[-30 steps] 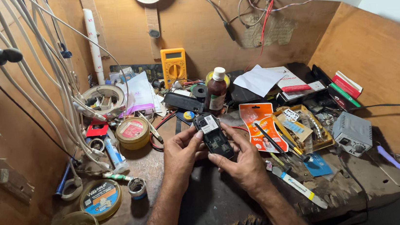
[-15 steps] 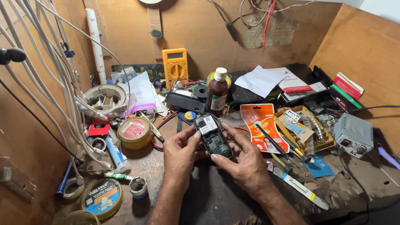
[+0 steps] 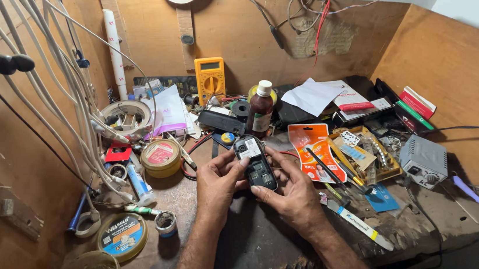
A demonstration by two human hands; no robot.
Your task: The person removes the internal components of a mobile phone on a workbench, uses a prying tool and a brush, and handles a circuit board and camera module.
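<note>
At the middle of the worktop [image 3: 250, 250], a dark opened phone [image 3: 256, 163] sits between both hands, much as it did a second ago; only the view has drifted slightly. Left hand [image 3: 216, 183] has its fingers clamped on the phone's left edge, right hand [image 3: 292, 196] its fingers wrapped on the lower right. One yellow multimeter [image 3: 211, 79], one brown bottle [image 3: 260, 110] and three round tins lie about. Wooden panels wall the corner, white cables hanging left.
</note>
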